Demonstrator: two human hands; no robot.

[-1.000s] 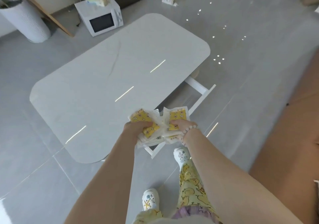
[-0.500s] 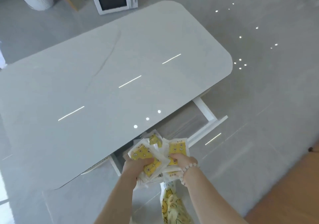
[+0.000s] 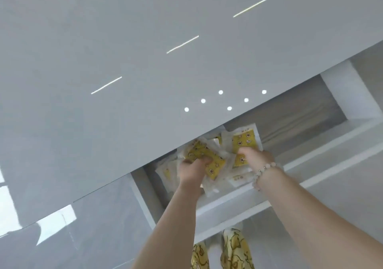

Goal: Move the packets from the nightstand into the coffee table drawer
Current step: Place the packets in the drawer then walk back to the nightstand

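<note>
1. Bunch of yellow duck-print packets (image 3: pixel 209 161) in the lower middle of the frame, gripped between both hands, low in the mouth of the open coffee table drawer (image 3: pixel 232 203) and partly tucked under the edge of the grey tabletop (image 3: pixel 124 61).
2. Way to go from the hands, by judgement: only downward to the drawer bottom, with almost no sideways travel.
3. Long axis of the drawer: from lower left to upper right of the frame, parallel to the tabletop edge. Packets at its left end; toward the upper right, only bare wood-grain bottom.
4. Left hand (image 3: pixel 192 171): fingers curled tightly over a tilted yellow packet, holding it from above. Nearer to the tabletop edge and to the left wall of the drawer.
5. Right hand (image 3: pixel 257 158), with a bead bracelet (image 3: pixel 264 169) at the wrist: fingers curled on a second packet, lying flatter and just to the right of the first. Nearer to the free middle of the drawer.
6. More white packets visible under and left of the left hand; resting on the bottom or hanging from the bunch, not possible to tell.
7. Next move, as a judgement: to lower a little and uncurl both hands together. Possible trouble: top packets catching on the tabletop edge, or some sliding over the front wall toward the duck-print trousers (image 3: pixel 234 248) at the bottom of the frame.
</note>
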